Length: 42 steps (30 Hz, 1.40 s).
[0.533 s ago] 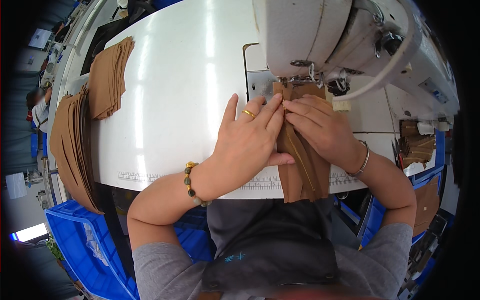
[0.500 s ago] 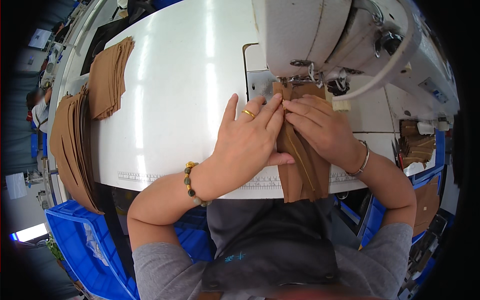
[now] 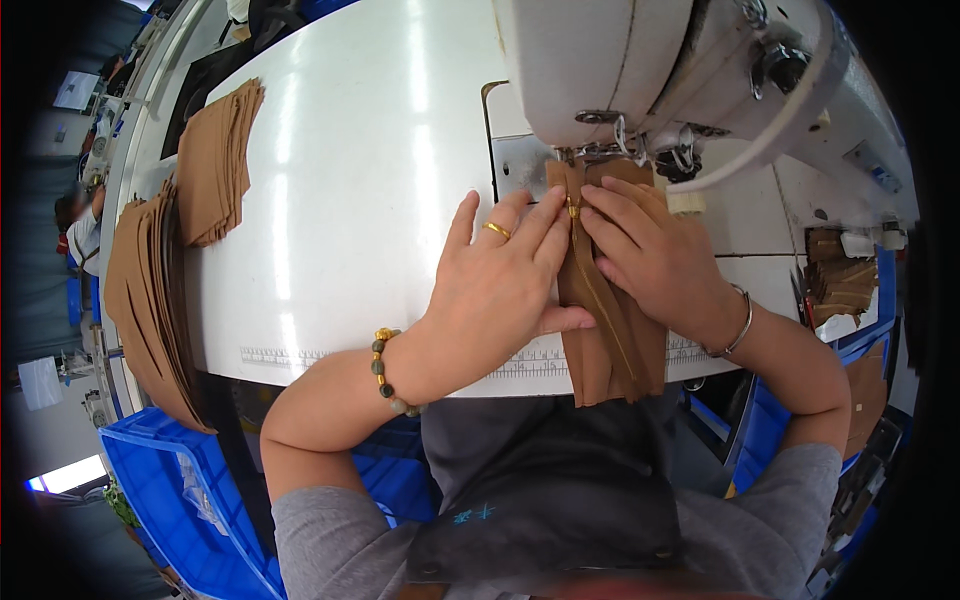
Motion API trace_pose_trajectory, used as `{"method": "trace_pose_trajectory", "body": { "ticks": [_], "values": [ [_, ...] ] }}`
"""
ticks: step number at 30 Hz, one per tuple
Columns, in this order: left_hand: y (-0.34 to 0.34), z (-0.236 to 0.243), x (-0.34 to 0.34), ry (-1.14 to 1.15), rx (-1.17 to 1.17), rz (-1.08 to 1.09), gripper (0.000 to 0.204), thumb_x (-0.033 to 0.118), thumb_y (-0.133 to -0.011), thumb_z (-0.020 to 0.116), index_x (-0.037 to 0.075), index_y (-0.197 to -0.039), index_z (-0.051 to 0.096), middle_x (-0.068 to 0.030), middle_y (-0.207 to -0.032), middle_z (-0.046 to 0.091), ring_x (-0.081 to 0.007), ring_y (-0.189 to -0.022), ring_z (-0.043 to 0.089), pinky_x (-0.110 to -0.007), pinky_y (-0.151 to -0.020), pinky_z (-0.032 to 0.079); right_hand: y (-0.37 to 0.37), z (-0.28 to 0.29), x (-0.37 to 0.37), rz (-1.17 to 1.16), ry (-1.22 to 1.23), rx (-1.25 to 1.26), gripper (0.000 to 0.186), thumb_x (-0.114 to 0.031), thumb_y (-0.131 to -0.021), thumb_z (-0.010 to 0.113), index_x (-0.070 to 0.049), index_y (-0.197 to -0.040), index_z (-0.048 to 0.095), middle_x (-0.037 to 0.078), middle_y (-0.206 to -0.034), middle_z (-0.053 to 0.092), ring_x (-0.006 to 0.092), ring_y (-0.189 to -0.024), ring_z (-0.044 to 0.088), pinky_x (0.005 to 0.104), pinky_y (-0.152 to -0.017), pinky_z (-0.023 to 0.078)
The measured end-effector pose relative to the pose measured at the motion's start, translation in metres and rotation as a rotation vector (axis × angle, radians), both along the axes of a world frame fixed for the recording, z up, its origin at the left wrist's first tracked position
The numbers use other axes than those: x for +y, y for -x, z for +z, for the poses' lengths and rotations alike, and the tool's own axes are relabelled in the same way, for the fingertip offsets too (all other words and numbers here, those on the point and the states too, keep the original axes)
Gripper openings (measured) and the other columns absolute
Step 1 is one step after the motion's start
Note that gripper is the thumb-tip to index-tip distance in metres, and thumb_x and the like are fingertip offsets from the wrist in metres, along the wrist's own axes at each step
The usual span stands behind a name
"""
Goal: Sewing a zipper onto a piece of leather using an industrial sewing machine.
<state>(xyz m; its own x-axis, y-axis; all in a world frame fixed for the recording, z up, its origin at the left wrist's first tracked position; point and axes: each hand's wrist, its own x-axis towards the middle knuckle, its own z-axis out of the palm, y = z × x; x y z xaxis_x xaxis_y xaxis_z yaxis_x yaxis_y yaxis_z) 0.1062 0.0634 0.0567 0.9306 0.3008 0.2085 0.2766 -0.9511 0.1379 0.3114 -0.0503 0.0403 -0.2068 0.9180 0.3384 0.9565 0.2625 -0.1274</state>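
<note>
- A ruler scale (image 3: 520, 366) is running along the near edge of the white surface (image 3: 330, 200), showing tick marks and small numerals; brown fabric (image 3: 612, 365) is covering part of it.
- Small bright-blue lettering (image 3: 474, 515) is standing on the dark apron (image 3: 550, 530).
- A plate (image 3: 872, 166) on the sewing machine (image 3: 590, 60) is looking too blurred to read.

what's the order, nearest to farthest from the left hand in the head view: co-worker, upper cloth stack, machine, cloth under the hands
From the left hand:
1. Cloth: under its fingertips, to the right
2. Machine: ahead, slightly right
3. Upper stack: left, on the table
4. Co-worker: far left, beyond the table
</note>
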Motion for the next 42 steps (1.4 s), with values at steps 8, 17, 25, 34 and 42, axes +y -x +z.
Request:
{"method": "trace_pose_trajectory", "body": {
  "ticks": [8,17,25,34,42],
  "values": [
    [-0.002,-0.002,0.004,0.021,-0.027,0.017,0.097,0.067,-0.068,0.081,0.000,-0.136,0.063,-0.0078,-0.149,0.059,-0.0331,-0.135,0.055,-0.058,-0.115,0.040,0.002,0.001,0.000,-0.005,0.004,0.004,0.060,-0.024,-0.081,0.080,0.003,-0.132,0.064,0.015,-0.143,0.062,0.0261,-0.127,0.064,0.0431,-0.104,0.049],
    [-0.005,-0.002,0.010,0.024,-0.005,0.024,0.105,0.073,-0.066,0.080,0.000,-0.139,0.061,-0.0087,-0.148,0.059,-0.0352,-0.136,0.054,-0.062,-0.116,0.037,0.002,-0.002,0.003,-0.041,0.009,0.023,0.062,-0.022,-0.081,0.080,0.003,-0.135,0.062,0.015,-0.148,0.059,0.0277,-0.128,0.063,0.0513,-0.114,0.042],
    [-0.010,-0.005,0.007,0.050,-0.056,-0.024,0.105,0.074,-0.067,0.079,-0.001,-0.138,0.062,-0.0101,-0.147,0.060,-0.0347,-0.138,0.052,-0.062,-0.116,0.037,-0.001,0.002,-0.006,-0.077,0.084,-0.024,0.063,-0.024,-0.083,0.080,0.000,-0.138,0.063,0.011,-0.150,0.058,0.0275,-0.130,0.056,0.0520,-0.116,0.042],
    [-0.011,-0.005,0.008,0.031,-0.032,-0.022,0.108,0.076,-0.066,0.078,-0.002,-0.139,0.061,-0.0104,-0.146,0.060,-0.0345,-0.138,0.052,-0.063,-0.116,0.036,-0.002,0.001,-0.006,-0.098,0.078,-0.062,0.064,-0.026,-0.083,0.080,-0.001,-0.139,0.063,0.010,-0.151,0.058,0.0282,-0.127,0.057,0.0524,-0.115,0.042],
    [-0.011,-0.005,0.009,0.027,-0.035,-0.022,0.109,0.076,-0.066,0.078,-0.002,-0.140,0.060,-0.0103,-0.146,0.060,-0.0342,-0.138,0.052,-0.063,-0.115,0.036,-0.002,0.001,-0.005,-0.095,0.076,-0.044,0.064,-0.025,-0.083,0.080,-0.002,-0.139,0.063,0.010,-0.153,0.057,0.0259,-0.126,0.057,0.0531,-0.116,0.042]
  ]
}}
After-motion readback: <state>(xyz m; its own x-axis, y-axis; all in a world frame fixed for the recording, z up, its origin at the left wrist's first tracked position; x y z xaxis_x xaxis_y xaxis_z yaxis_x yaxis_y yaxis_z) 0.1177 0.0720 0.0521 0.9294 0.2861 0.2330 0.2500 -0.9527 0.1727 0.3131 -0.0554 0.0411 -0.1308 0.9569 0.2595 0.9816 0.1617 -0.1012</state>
